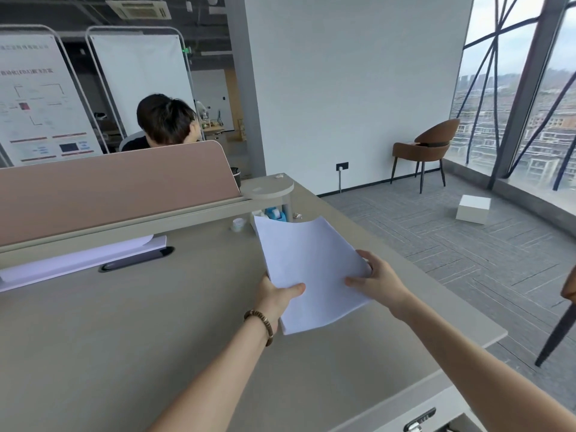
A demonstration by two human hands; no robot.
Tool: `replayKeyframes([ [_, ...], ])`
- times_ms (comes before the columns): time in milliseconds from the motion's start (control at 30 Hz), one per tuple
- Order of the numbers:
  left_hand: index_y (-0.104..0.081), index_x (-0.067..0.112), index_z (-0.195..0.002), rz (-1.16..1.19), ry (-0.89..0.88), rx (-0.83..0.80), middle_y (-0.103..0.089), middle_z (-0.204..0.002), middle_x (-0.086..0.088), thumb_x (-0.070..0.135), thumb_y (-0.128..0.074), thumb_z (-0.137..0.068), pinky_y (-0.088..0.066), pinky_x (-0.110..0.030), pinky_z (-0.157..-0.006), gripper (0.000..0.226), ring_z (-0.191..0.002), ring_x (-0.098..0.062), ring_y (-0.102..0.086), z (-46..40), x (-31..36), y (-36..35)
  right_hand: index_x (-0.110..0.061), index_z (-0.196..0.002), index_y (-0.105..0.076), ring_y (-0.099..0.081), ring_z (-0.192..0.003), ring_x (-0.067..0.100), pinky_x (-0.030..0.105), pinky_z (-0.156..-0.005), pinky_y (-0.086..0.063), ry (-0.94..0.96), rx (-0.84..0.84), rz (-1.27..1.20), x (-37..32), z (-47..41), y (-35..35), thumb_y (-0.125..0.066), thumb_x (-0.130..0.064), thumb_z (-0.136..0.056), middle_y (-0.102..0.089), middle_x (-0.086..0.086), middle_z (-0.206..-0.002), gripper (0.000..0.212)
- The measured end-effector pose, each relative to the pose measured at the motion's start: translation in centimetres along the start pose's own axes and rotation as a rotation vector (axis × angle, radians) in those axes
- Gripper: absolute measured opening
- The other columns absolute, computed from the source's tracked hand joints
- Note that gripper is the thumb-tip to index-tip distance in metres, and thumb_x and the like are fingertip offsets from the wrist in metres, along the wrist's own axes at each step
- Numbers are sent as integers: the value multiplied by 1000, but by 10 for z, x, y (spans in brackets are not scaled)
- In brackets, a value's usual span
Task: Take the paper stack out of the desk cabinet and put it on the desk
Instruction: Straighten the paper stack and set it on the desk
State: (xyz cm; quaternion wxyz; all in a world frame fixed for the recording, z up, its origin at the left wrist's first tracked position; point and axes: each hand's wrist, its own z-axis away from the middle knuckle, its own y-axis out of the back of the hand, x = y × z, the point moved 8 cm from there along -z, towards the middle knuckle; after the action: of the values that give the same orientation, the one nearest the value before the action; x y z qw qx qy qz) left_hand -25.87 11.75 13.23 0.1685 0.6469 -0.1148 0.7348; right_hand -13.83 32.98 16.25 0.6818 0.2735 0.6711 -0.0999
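A white paper stack [311,266] is held over the right part of the beige desk [124,332], its far end curling upward. My left hand [277,299] grips the stack's near left edge, thumb on top; a beaded bracelet sits on that wrist. My right hand [378,280] holds the stack's right edge with the thumb on top and the fingers wrapped around the side. The desk cabinet [436,416] shows only as a lock and top edge at the bottom right.
A pink divider panel [109,194] runs along the desk's far side, with a person seated behind it. A small round shelf [268,187], a tape dispenser [274,213] and a small cup [238,225] stand beyond the paper. A cable slot [137,259] lies to the left. A brown chair [427,148] and a white box [473,208] are on the floor.
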Motion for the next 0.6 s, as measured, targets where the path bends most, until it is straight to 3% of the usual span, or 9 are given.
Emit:
replayKeyframes([
  [100, -68, 12, -111, -16, 29, 10, -79, -101, -2, 7, -81, -72, -59, -33, -73, 41, -88, -20, -76, -17, -3, -7, -22, -129, -60, -72, -92, 21, 30, -77, -55, -13, 30, -53, 6, -21, 5, -63, -20, -64, -72, 7, -108, 65],
  [233, -67, 9, -105, -66, 61, 32, -77, -94, -2, 12, -66, -69, -53, -27, -65, 36, -82, -21, -72, -37, -3, -15, -24, -125, -62, -71, -84, 12, 23, -70, -53, -2, 0, -39, 9, -48, 8, -65, -11, -66, -73, 4, -104, 61],
  [333, -66, 10, -88, -131, 48, 35, -72, -84, -1, 2, -62, -77, -48, -24, -60, 14, -75, -19, -66, -51, -1, -20, -25, -125, -62, -69, -83, 11, 23, -72, -52, -11, -18, 37, 18, -67, 8, -67, 3, -79, -72, -2, -97, 55],
  [400, -64, 13, -85, -177, 22, 37, -72, -86, 0, -3, -63, -78, -49, -23, -62, 17, -79, -20, -66, -61, 0, -22, -25, -127, -61, -69, -86, 16, 27, -77, -53, -14, -16, 95, 24, -79, 9, -65, 5, -80, -73, -2, -97, 56],
  [500, -58, 7, -100, -236, -5, 45, -71, -100, -6, 4, -71, -76, -51, -29, -68, 27, -89, -21, -68, -73, -4, -23, -19, -132, -61, -70, -100, 29, 39, -90, -54, -50, 27, 118, 36, -95, 15, -68, 3, -79, -73, 10, -109, 58],
  [600, -58, 8, -99, -356, -31, 57, -70, -100, -4, 17, -74, -75, -51, -31, -70, 30, -89, -20, -67, -80, -4, -24, -17, -129, -63, -69, -93, 26, 36, -86, -55, -85, 63, 123, 45, -102, 22, -71, 2, -77, -72, 4, -104, 56],
])
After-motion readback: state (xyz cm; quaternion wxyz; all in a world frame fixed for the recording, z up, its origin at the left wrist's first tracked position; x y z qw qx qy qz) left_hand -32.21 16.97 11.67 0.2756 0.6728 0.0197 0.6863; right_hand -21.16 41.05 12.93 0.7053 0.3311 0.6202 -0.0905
